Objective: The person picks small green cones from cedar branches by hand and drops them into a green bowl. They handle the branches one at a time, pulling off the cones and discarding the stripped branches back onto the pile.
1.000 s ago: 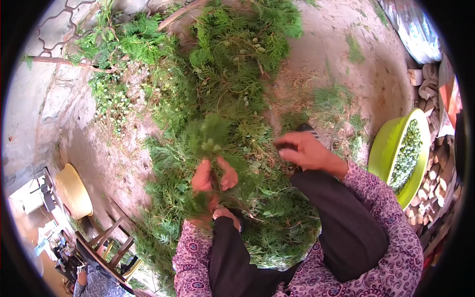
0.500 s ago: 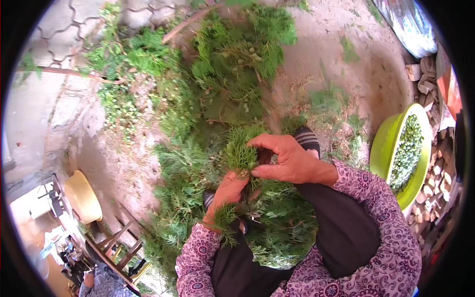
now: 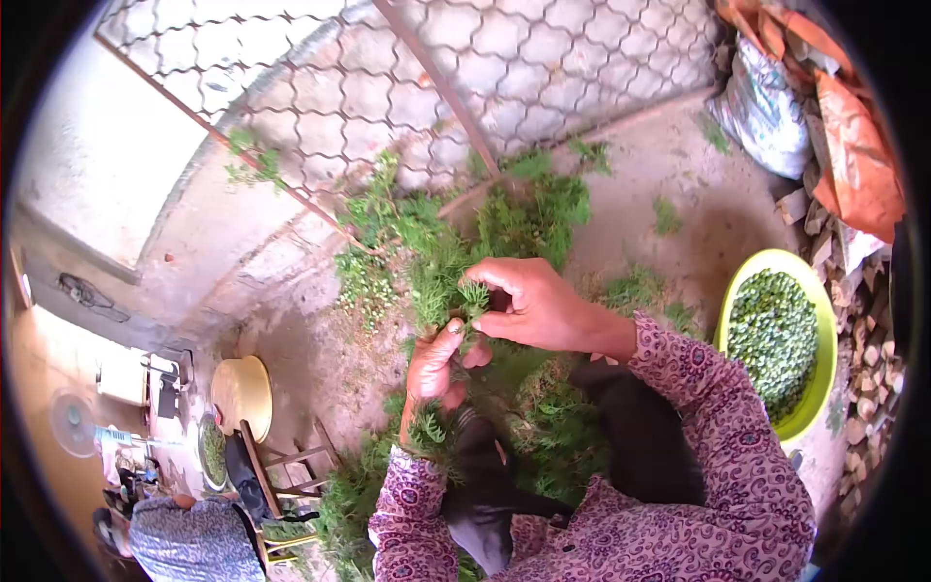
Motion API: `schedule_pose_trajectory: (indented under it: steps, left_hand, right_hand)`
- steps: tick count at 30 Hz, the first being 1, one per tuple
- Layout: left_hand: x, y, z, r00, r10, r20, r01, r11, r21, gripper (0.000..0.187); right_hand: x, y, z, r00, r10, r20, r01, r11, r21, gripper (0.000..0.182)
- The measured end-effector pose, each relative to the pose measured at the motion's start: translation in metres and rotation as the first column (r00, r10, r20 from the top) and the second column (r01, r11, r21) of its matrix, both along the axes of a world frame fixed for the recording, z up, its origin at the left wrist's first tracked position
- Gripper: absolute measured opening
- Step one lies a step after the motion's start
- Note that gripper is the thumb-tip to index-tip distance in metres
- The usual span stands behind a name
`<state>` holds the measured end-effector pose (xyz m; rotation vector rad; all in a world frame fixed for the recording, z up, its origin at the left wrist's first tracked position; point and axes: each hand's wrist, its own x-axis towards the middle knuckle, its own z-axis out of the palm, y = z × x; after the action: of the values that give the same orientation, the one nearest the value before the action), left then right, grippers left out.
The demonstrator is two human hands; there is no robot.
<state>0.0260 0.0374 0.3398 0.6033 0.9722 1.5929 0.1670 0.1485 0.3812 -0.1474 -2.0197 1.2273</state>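
Observation:
My left hand (image 3: 434, 364) is closed round the stem end of a feathery evergreen sprig (image 3: 472, 299), held up over my lap. My right hand (image 3: 535, 303) is at the same sprig, thumb and forefinger pinching at its side. Whatever lies between those fingertips is too small to make out. Another piece of evergreen foliage (image 3: 429, 427) hangs by my left wrist. Cut evergreen branches (image 3: 558, 441) lie heaped between and around my legs, with more greenery (image 3: 533, 218) on the ground ahead.
A yellow-green basin (image 3: 832, 339) full of small green cones or berries stands at my right, beside stacked firewood (image 3: 868, 388). A metal lattice gate (image 3: 407, 107) is ahead. A person in a patterned top (image 3: 189, 538) sits at lower left, near a tan basin (image 3: 254, 393).
My view has tilted up and swung left, bringing the lattice gate and the other person more into sight. Both hands remain together at the sprig.

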Motion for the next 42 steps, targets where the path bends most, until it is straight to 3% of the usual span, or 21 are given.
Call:
schedule_pose_trajectory:
  steps: [1,3,5,6,8,9,12,15,17,19,21,23,25,27,28,29,33,35,37,39,42]
  left_hand:
    - [0.008,-0.005,0.009,1.0,0.005,-0.006,-0.004,1.0,0.028,0.023]
    - [0.018,-0.015,0.017,0.998,-0.028,0.062,0.019,0.99,0.141,0.023]
    - [0.03,-0.025,0.01,0.995,0.049,0.084,-0.06,0.989,0.134,0.026]
    - [0.038,-0.032,0.008,0.989,0.015,0.15,-0.04,0.985,0.169,0.027]
    - [0.041,-0.034,-0.005,0.978,0.007,0.21,-0.024,0.997,0.078,0.028]
    - [0.041,-0.033,-0.009,0.975,0.01,0.22,-0.032,0.995,0.097,0.028]
    - [0.037,-0.032,-0.016,0.985,-0.088,0.148,0.071,0.991,0.116,0.036]
    - [0.029,-0.031,-0.008,0.98,-0.079,0.181,0.056,0.99,0.129,0.039]
    - [0.027,-0.029,-0.002,0.981,-0.01,0.194,-0.004,0.998,0.067,0.032]
    - [0.022,-0.028,-0.003,0.942,-0.096,0.323,0.034,0.981,0.193,0.025]
    - [0.021,-0.026,-0.001,0.942,-0.1,0.321,0.035,0.978,0.204,0.025]
    - [0.019,-0.025,-0.002,0.922,-0.069,0.382,-0.013,0.978,0.21,0.025]
    - [0.017,-0.024,0.0,0.922,-0.036,0.386,-0.052,0.975,0.215,0.025]
    - [0.017,-0.025,0.003,0.925,0.006,0.38,-0.095,0.972,0.215,0.026]
    - [0.015,-0.025,-0.002,0.937,-0.015,0.348,-0.085,0.959,0.27,0.024]
    - [0.015,-0.025,-0.002,0.937,-0.014,0.349,-0.087,0.958,0.272,0.024]
    - [0.017,-0.029,0.0,0.976,0.123,0.179,-0.14,0.986,0.085,0.017]
    - [0.018,-0.029,0.007,0.984,0.155,0.083,-0.157,0.987,0.025,0.015]
    - [0.019,-0.031,0.014,0.985,0.148,0.092,-0.153,0.987,0.049,0.018]
    - [0.017,-0.033,0.018,0.973,0.223,-0.049,-0.222,0.975,0.024,0.02]
    - [0.012,-0.038,0.018,0.968,0.247,-0.035,-0.247,0.969,0.007,0.022]
  right_hand:
    - [0.005,-0.008,0.013,0.997,0.073,0.014,-0.071,0.991,-0.113,0.024]
    - [0.009,-0.019,0.017,0.996,0.087,0.004,-0.087,0.993,-0.077,0.024]
    - [0.01,-0.026,0.011,0.984,0.151,0.09,-0.128,0.965,-0.228,0.027]
    - [0.013,-0.032,0.011,0.98,0.167,0.105,-0.145,0.971,-0.189,0.027]
    - [0.019,-0.038,-0.01,0.962,0.257,0.095,-0.187,0.869,-0.459,0.026]
    - [0.02,-0.037,-0.019,0.959,0.262,0.11,-0.188,0.876,-0.444,0.026]
    - [0.016,-0.037,-0.03,0.923,0.373,-0.098,-0.315,0.585,-0.747,0.027]
    - [0.004,-0.03,-0.032,0.856,0.442,-0.269,-0.464,0.424,-0.778,0.027]
    - [-0.002,-0.024,-0.031,0.842,0.482,-0.241,-0.461,0.413,-0.785,0.025]
    - [-0.006,-0.02,-0.031,0.717,0.491,-0.495,-0.649,0.212,-0.731,0.023]
    - [-0.007,-0.018,-0.034,0.683,0.516,-0.517,-0.682,0.198,-0.704,0.021]
    - [-0.006,-0.017,-0.037,0.737,0.298,-0.607,-0.648,0.056,-0.76,0.019]
    - [0.001,-0.01,-0.035,0.785,0.31,-0.536,-0.576,0.049,-0.816,0.02]
    - [0.006,-0.008,-0.032,0.857,0.329,-0.396,-0.46,0.142,-0.876,0.021]
    - [0.007,-0.012,-0.026,0.877,0.357,-0.322,-0.428,0.271,-0.862,0.018]
    - [0.007,-0.016,-0.024,0.876,0.36,-0.32,-0.427,0.272,-0.862,0.018]
    - [0.0,-0.031,-0.028,0.866,0.406,-0.293,-0.431,0.306,-0.849,0.014]
    - [-0.003,-0.034,-0.025,0.906,0.363,-0.218,-0.36,0.391,-0.847,0.012]
    - [-0.007,-0.031,-0.03,0.918,0.317,-0.238,-0.351,0.373,-0.859,0.012]
    - [-0.009,-0.029,-0.03,0.929,0.27,-0.254,-0.342,0.355,-0.87,0.011]
    - [-0.009,-0.021,-0.026,0.969,0.089,-0.232,-0.247,0.427,-0.87,0.012]
